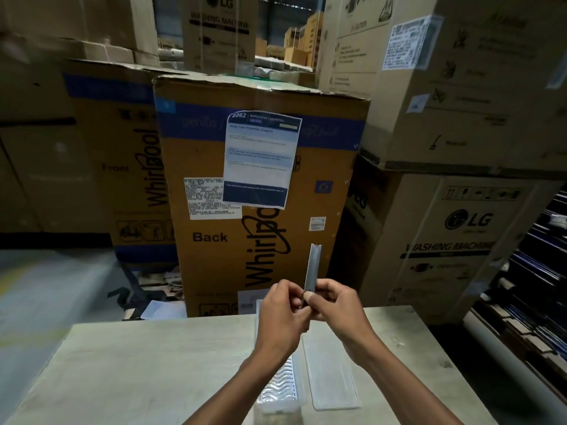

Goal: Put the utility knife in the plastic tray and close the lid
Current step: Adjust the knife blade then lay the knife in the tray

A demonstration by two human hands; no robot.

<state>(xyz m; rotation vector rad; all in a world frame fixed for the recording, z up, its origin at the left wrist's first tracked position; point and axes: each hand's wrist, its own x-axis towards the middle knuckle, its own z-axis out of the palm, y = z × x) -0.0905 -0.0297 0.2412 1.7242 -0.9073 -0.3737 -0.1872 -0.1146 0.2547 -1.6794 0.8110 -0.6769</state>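
Observation:
I hold a slim grey utility knife [313, 268] upright above the table, its long end pointing up. My right hand [329, 305] pinches its lower end, and my left hand [283, 311] grips the same end from the left. Directly below my hands a clear plastic tray [280, 384] with a ribbed, wavy base lies on the pale table [138, 363]. Its flat clear lid [333, 378] is folded open to the right, lying flat on the table. My left forearm covers part of the tray.
Tall cardboard appliance boxes stand just behind the table: a Whirlpool box [260, 194] with a taped paper sheet [260, 161], and LG boxes [460, 240] at the right. Dark stacked items [534, 286] line the far right. Grey floor [46, 286] shows at the left.

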